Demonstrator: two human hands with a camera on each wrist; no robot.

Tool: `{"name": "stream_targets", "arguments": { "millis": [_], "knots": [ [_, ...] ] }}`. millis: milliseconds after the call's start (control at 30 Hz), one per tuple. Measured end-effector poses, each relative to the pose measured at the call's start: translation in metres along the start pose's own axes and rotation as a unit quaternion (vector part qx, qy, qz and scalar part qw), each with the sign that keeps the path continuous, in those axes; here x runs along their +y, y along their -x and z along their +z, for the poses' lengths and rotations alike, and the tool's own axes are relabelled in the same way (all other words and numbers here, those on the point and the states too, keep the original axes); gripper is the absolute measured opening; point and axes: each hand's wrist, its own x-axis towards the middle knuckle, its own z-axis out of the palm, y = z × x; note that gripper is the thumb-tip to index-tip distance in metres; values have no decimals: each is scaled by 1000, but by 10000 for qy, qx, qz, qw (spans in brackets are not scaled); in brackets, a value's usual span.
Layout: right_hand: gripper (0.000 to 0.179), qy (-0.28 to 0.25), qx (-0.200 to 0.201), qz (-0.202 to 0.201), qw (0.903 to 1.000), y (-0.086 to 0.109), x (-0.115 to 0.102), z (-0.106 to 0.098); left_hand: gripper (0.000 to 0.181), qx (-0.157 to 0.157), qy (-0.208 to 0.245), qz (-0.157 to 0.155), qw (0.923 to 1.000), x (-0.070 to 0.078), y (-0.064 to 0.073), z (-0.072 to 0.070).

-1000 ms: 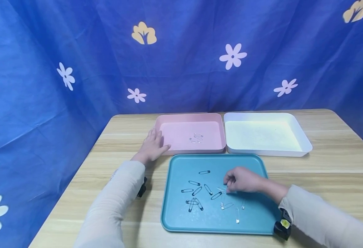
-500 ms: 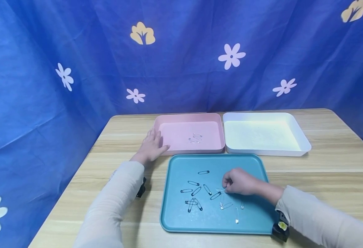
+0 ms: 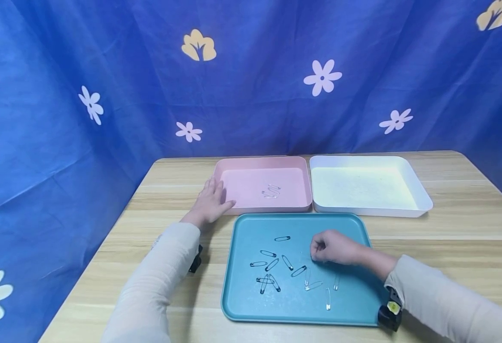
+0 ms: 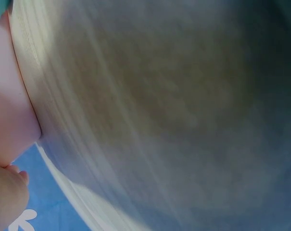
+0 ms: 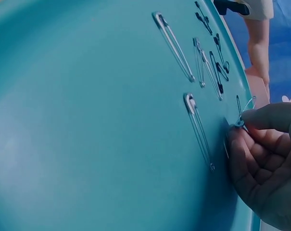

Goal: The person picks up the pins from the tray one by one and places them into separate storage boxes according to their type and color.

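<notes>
My right hand (image 3: 334, 247) is over the teal tray (image 3: 276, 307), its thumb and fingertips pinching a silver safety pin (image 5: 240, 123). The pin's thin loop sticks up past the thumb in the right wrist view. Near that hand lie several other silver safety pins (image 5: 175, 47) on the tray. Black safety pins (image 3: 299, 271) are scattered over its left half, some of them crossing each other. My left hand (image 3: 209, 202) rests with spread, straight fingers at the left side of the pink tray (image 3: 255, 174). A few silver pins (image 3: 273, 188) lie inside that pink tray.
A white tray (image 3: 373, 211) stands at the back right, beside the pink one. Both sit just behind the teal tray on a wooden table (image 3: 461, 228). A blue flowered cloth (image 3: 251, 95) hangs behind the table and along its left side.
My right hand has taken up a silver safety pin that lay by its fingertips on the teal tray and moved slightly. The left hand stays at the pink tray.
</notes>
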Motion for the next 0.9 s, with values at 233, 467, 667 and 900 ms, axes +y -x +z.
{"name": "stream_targets", "arguments": {
  "millis": [233,467,667,900],
  "knots": [
    [2,-644,115,91,9978,-7,-2,-5,80,-27,16,-37,10000,-1,0,0],
    [3,-1054,412,92,9935,-19,-4,-12,80,-47,40,-53,10000,-2,-1,0],
    [3,-1182,733,26,9903,-31,-11,-15,79,-64,41,-87,9999,-1,0,-1],
    [4,-1080,1053,-21,9886,-44,-19,-22,81,-23,93,-52,9999,-1,-1,0]
  ]
}}
